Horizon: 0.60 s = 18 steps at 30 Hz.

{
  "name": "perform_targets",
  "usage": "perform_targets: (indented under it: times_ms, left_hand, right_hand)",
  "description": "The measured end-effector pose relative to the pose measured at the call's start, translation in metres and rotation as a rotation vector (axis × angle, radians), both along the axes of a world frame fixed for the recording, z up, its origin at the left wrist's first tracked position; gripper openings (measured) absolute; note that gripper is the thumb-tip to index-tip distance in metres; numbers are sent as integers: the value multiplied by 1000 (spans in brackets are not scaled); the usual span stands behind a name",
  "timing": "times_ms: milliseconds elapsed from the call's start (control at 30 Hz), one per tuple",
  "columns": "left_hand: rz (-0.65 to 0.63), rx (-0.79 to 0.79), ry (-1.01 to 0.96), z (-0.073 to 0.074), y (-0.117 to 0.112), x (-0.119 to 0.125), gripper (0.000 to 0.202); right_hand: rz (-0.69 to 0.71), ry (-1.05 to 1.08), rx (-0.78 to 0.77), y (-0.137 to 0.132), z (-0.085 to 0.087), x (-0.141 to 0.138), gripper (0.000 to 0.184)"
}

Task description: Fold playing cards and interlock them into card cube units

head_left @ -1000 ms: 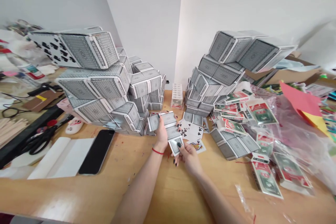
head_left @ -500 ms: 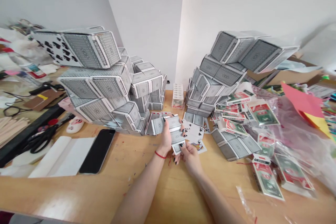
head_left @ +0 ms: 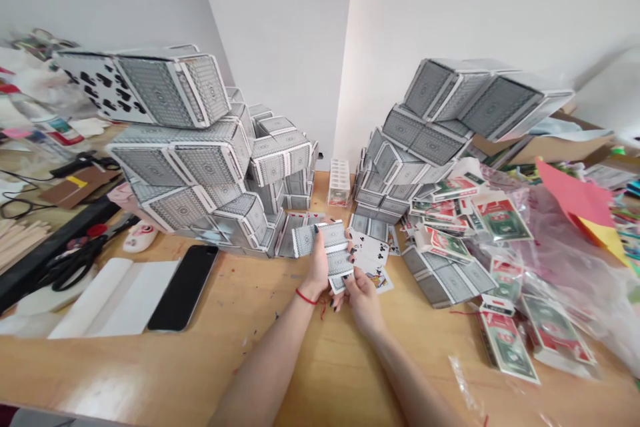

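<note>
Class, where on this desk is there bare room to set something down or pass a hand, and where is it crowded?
Bare wood lies between the black smartphone and the left forearm, and between both forearms. Crowded: around the left hand and right hand, the playing-card towers and the card packs.

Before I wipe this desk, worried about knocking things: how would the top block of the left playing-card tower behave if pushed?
The top block of the left playing-card tower looks apt to tip, since it sits high and overhangs the tier beneath. Built of card, it is probably light for its size. Its smooth faces may let it slide.
</note>
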<state>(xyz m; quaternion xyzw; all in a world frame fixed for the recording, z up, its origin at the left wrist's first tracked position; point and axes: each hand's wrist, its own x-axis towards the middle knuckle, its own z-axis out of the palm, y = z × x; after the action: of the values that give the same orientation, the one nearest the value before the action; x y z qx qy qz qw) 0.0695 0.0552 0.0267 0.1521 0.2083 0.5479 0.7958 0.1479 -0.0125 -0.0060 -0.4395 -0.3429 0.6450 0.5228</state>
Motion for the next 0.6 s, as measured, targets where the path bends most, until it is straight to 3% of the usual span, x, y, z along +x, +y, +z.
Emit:
perform_targets:
  times_ms: [233, 367, 500, 600]
  left_hand:
    - [-39, 26, 119, -8, 1, 0, 52]
    - [-132, 98, 109, -7, -3, -4, 43]
    - [-186, 219, 65, -1, -10, -13, 76]
    - [-258, 256, 86, 1, -16, -24, 88]
  right_hand:
    - [38, 108, 17, 3, 6, 10, 29]
    - [-82, 68, -36, 5, 8, 15, 26]
    - [-118, 76, -77, 8, 11, 21, 25]
    - [-132, 101, -114, 10, 15, 27, 25]
